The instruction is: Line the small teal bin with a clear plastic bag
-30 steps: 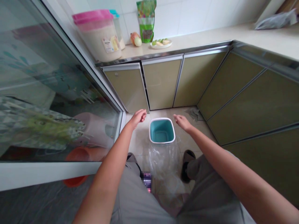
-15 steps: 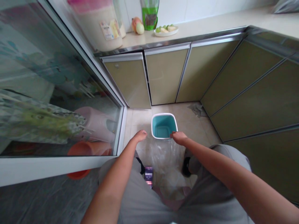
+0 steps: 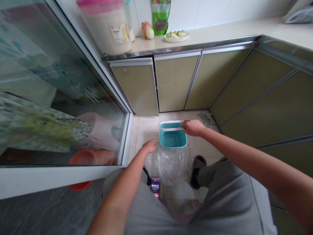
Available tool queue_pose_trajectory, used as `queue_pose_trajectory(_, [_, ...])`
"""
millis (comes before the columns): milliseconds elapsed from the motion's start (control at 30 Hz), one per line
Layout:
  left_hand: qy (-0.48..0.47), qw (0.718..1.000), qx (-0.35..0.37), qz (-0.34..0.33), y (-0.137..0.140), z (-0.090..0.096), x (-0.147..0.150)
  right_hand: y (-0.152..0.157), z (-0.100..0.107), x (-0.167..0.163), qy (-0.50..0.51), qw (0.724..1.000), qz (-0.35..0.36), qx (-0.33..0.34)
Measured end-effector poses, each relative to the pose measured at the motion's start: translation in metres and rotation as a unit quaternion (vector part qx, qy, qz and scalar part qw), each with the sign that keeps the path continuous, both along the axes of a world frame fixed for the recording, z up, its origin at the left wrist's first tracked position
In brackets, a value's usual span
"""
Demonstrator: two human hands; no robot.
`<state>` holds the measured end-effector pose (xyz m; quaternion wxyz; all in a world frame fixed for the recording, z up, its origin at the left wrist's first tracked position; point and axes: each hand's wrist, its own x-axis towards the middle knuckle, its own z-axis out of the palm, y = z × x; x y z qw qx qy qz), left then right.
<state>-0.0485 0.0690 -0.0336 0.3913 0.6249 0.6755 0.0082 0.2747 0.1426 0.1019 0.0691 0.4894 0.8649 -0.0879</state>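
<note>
A teal bin [image 3: 173, 140] stands on the tiled floor ahead of my feet, and its inside looks bare. My right hand [image 3: 193, 127] is closed on the right end of a white rim ring [image 3: 171, 128]. The ring is tilted up off the bin's near edge and crosses its opening. Just left of the bin is my left hand [image 3: 150, 146], fingers loosely curved and apart, with nothing visible in them. A clear plastic bag [image 3: 172, 164] spreads across the floor from the bin's near side toward me, between my legs.
Closed cabinets [image 3: 176, 81] line the far and right sides; the left cabinet door [image 3: 135, 86] sits slightly ajar. A glass sliding door [image 3: 61, 85] is at left. On the counter [image 3: 220, 32] are a rice container [image 3: 107, 36] and a plate of fruit [image 3: 176, 38]. A grey cloth [image 3: 207, 118] lies in the corner.
My right hand has moved up and away from me, raising the near side of the white rim ring off the bin. My left hand has shifted slightly right. My right foot shows more.
</note>
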Motion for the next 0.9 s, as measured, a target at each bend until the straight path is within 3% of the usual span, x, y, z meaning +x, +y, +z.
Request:
queue_pose_trajectory(100, [0.045, 0.997, -0.003, -0.059, -0.007, 0.004, 0.009, 0.050, 0.023, -0.002, 0.032, 0.996, -0.079, 0.029])
queue_pose_trajectory(167, [0.064, 0.995, -0.014, -0.081, -0.010, 0.006, 0.014, 0.083, 0.027, -0.005, 0.084, 0.984, -0.152, 0.033])
queue_pose_trajectory(367, [0.118, 0.982, -0.040, -0.141, -0.014, 0.001, 0.018, 0.144, 0.002, -0.012, 0.238, 0.919, -0.314, 0.016])
queue_pose_trajectory(600, [0.096, 0.985, -0.041, -0.136, -0.011, -0.008, 0.018, 0.153, -0.027, -0.017, 0.386, 0.833, -0.392, -0.069])
queue_pose_trajectory(733, [0.069, 0.990, -0.039, -0.117, -0.011, -0.012, 0.017, 0.149, -0.025, -0.016, 0.388, 0.832, -0.391, -0.067])
queue_pose_trajectory(900, [0.004, 0.997, -0.035, -0.076, -0.009, -0.018, 0.012, 0.139, -0.007, -0.014, 0.378, 0.844, -0.380, -0.036])
